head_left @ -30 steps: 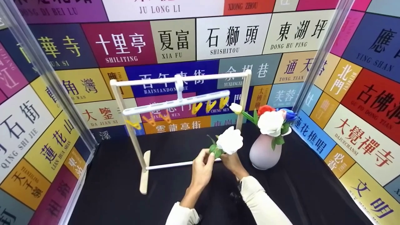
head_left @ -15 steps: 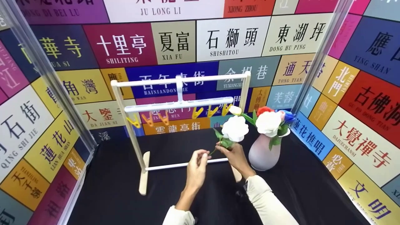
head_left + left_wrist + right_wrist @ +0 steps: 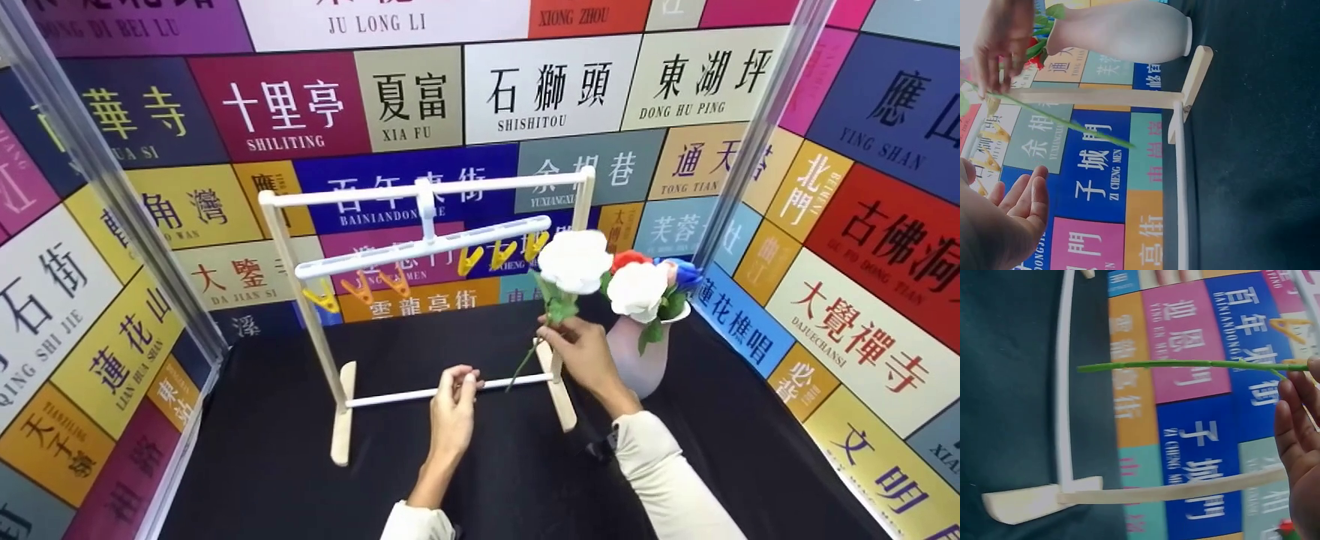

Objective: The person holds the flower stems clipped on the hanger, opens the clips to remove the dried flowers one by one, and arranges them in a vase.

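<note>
My right hand point(image 3: 589, 356) pinches a white artificial rose point(image 3: 575, 261) by its stem, just below the leaves. The bloom is up and overlaps the right post of the rack in the head view. In the right wrist view the long green stem point(image 3: 1185, 364) reaches out bare beyond my fingertips. My left hand point(image 3: 452, 409) is apart from the stem, its fingers loosely bent and holding nothing, low in front of the rack. Beside my right hand stands a pale pinkish-white vase point(image 3: 641, 352) with white point(image 3: 637, 290), red and blue flowers, partly hidden by that hand.
A wooden rack point(image 3: 315, 337) stands on the black cloth point(image 3: 270, 420). From its top bar hangs a white hanger point(image 3: 375, 255) with yellow and orange clips point(image 3: 396, 283). A white lower bar point(image 3: 397, 397) joins the feet. Colourful printed panels surround the table.
The rose has risen and moved right in my right hand. My left hand has let go of the stem and drawn down and left. The hanger has swung a little.
</note>
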`<state>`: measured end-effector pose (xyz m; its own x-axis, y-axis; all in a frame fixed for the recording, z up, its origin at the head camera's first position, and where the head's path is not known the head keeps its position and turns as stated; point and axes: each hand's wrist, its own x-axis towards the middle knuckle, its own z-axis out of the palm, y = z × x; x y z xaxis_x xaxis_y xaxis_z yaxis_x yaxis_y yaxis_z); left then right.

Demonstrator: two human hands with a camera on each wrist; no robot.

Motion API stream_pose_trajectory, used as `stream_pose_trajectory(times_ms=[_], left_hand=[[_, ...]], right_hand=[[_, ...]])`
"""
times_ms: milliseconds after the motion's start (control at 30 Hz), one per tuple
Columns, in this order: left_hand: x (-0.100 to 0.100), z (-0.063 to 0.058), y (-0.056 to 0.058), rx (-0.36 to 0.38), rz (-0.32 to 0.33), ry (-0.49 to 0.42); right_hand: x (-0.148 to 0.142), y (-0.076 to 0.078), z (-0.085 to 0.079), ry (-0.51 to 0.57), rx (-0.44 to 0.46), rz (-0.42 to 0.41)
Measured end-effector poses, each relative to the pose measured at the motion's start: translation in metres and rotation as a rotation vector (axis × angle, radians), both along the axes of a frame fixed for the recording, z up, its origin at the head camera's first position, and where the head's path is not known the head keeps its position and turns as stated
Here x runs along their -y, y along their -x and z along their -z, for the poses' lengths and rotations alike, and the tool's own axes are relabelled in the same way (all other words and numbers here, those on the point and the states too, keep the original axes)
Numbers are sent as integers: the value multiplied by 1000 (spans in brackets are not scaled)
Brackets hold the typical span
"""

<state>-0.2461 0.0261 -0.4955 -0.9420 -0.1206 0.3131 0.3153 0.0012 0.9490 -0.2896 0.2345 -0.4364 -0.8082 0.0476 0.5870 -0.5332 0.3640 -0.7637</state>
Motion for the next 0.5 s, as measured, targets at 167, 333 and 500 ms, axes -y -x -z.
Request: stream_pose_trajectory(times_ms=[167,333,500], left_hand=[[1,4,-2,23,-20,11],[2,5,-4,27,-31,21],[0,5,-5,20,-29,13]], right_hand=[[-10,-29,-49,2,-72,0],[-43,-32,-73,1,-109,88],[-74,-36,-92,17,-190,145]])
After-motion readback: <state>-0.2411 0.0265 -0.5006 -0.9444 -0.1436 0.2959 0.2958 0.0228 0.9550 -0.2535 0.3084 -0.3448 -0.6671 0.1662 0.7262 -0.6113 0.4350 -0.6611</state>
